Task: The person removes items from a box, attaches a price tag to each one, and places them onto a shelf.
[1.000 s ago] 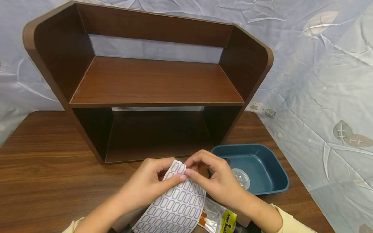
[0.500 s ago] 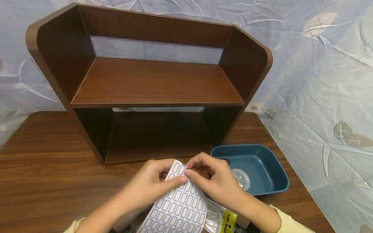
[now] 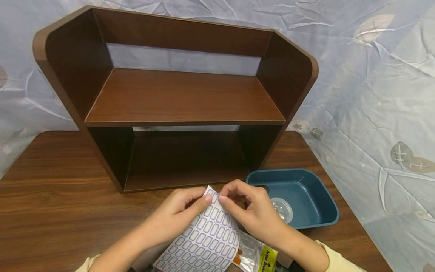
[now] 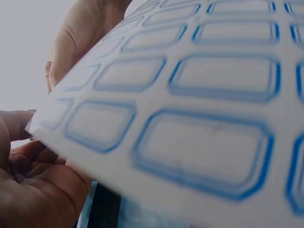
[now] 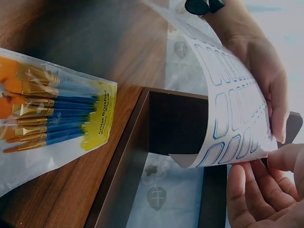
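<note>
Both hands pinch the top corner of the label sheet (image 3: 204, 236) — the left hand (image 3: 176, 219) from behind, the right hand (image 3: 253, 215) picking at its edge — just above the table (image 3: 51, 204) in front of the shelf (image 3: 183, 98). A hard pull could crease the sheet or tear a label, and a peeled one might curl and stick to a finger. A slip would drop it on the brush packet (image 3: 255, 255), near the blue tub (image 3: 302, 196).

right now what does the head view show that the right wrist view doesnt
Only the head view shows the whole shelf, the blue bin with a clear lid in it, and the backdrop. Only the right wrist view shows the brushes inside the pack: orange handles, gold ferrules, blue tips. Both show the label sheet, pinched at its top corner by the left hand and right hand.
</note>
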### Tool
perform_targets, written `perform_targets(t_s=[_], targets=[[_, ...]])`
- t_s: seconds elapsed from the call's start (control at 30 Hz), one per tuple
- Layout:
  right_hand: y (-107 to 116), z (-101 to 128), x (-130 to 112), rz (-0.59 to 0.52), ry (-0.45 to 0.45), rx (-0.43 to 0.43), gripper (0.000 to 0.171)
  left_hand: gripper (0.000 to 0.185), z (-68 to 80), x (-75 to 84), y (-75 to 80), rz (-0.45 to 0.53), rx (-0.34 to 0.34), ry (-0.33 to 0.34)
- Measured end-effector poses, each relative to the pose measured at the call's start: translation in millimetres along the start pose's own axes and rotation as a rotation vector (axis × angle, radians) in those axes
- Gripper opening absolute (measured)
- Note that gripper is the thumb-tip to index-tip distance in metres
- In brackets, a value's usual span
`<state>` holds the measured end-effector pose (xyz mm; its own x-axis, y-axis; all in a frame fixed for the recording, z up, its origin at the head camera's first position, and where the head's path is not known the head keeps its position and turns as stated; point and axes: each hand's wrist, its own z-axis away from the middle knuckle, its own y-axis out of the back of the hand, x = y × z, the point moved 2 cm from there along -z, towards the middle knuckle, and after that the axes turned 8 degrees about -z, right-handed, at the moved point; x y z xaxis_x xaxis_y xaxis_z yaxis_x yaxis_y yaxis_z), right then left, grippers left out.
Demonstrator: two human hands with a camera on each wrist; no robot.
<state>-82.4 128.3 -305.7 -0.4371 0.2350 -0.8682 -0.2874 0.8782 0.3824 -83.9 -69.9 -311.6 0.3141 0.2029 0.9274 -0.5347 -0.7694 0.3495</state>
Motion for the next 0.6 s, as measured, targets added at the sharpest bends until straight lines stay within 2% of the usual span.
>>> perform_targets(t_s=[0.43, 0.6], targets=[[-2.2, 1.0, 2.4, -0.026, 0.014, -0.02, 0.008, 0.032, -2.0, -3.8, -1.1, 0.003, 0.034, -0.002], [-3.0, 1.5, 0.7, -0.037, -0.013, -0.022, 0.007, 0.032, -4.6, -3.0, -2.8, -0.046, 0.085, -0.019]])
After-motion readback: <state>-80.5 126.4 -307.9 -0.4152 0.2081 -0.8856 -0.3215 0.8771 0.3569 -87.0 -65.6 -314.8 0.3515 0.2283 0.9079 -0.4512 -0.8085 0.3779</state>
